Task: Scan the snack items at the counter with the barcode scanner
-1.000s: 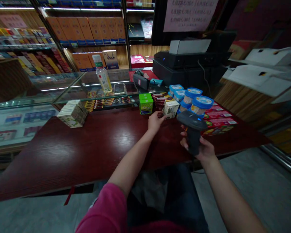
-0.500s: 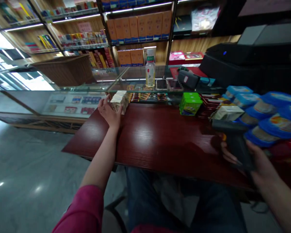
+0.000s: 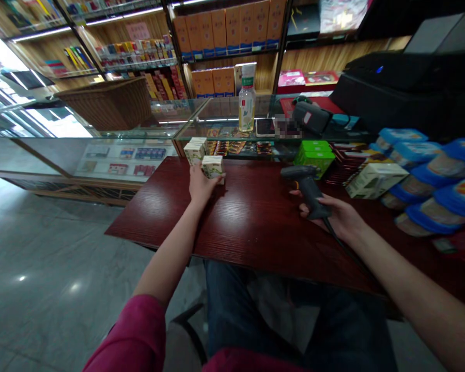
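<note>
My left hand [image 3: 202,183] is closed around a small pale box with green print [image 3: 213,168] on the dark red desk [image 3: 248,222]. Just behind and to the left, a group of similar pale boxes [image 3: 196,150] stands near the desk's far left edge. My right hand [image 3: 333,214] grips a black barcode scanner [image 3: 309,191] by its handle, its head tilted up and pointing left above the desk. The scanner's cable trails down along my right forearm. Bright green boxes [image 3: 313,157] stand beyond the scanner.
Blue-lidded tubs [image 3: 430,175] are stacked at the right, beside a larger pale box [image 3: 375,181] and dark red packets [image 3: 344,163]. A drink bottle [image 3: 247,103] and a phone [image 3: 264,127] rest on the glass counter [image 3: 213,116]. A wicker basket [image 3: 108,106] stands farther left.
My left hand has drawn a pale box away from the group, towards the right. My right hand has brought the scanner left and inward from beside the tubs. The view has shifted slightly.
</note>
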`<action>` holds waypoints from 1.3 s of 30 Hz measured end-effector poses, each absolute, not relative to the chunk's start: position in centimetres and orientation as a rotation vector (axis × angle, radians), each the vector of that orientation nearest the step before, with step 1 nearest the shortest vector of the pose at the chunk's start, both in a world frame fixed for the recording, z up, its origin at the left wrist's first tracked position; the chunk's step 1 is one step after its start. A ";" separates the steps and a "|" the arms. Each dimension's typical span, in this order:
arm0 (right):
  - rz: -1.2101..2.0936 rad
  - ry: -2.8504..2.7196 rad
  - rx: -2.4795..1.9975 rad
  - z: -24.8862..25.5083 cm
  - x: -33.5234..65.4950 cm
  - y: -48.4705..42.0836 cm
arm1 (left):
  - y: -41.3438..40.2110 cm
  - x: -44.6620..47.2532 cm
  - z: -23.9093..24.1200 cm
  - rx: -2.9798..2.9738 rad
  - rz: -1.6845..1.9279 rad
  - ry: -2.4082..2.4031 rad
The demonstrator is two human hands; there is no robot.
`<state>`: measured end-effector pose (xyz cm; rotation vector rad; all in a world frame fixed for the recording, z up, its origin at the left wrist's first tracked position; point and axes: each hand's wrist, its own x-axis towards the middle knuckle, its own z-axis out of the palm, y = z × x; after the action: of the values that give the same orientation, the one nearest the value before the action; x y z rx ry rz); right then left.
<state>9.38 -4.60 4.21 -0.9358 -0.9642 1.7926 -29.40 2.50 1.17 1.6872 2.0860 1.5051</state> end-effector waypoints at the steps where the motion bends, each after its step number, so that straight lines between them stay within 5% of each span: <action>1: 1.782 -0.983 -0.914 4.1 9.5 -4.6 | 2.3 -28.1 1.2 1.776 1.455 2.014; 8: 1.798 -1.122 -0.847 3.7 10.2 -5.2 | 0.8 -21.2 1.4 2.027 0.863 1.206; 19: 1.723 -1.055 -0.757 4.3 10.1 -5.1 | 1.7 -15.6 2.6 1.750 0.822 0.738; 30: 1.742 -1.146 -0.794 3.9 10.1 -5.1 | 8.5 -17.6 1.0 1.030 1.209 0.868; 39: 1.823 -1.079 -0.762 4.3 9.7 -5.7 | 7.4 -16.9 0.5 1.169 1.495 1.033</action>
<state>9.74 -5.71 4.31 -0.7616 -1.0788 1.8227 -16.86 7.43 0.49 1.1693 1.0333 1.4951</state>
